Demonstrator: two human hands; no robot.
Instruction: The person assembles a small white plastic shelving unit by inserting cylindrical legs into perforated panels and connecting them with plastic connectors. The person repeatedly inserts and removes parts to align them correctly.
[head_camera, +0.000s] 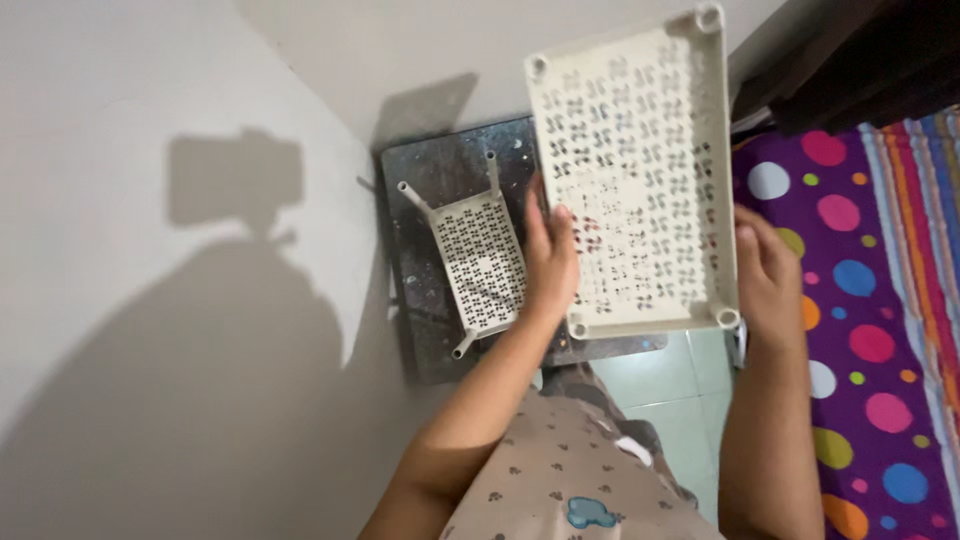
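I hold a cream plastic perforated shelf tray (640, 150) up in front of me with both hands. My left hand (551, 262) grips its left long edge, and my right hand (765, 272) grips its right edge near the bottom corner. The tray has round sockets at its corners. Below it, a second matching shelf tray (482, 262) with thin white leg poles fitted in its corners lies on a dark speckled floor patch (440, 170).
White walls (150, 250) meet in a corner behind the trays and carry my shadow. A bed with a purple polka-dot sheet (870, 300) is at the right. Pale green floor tiles (660, 385) show below the held tray.
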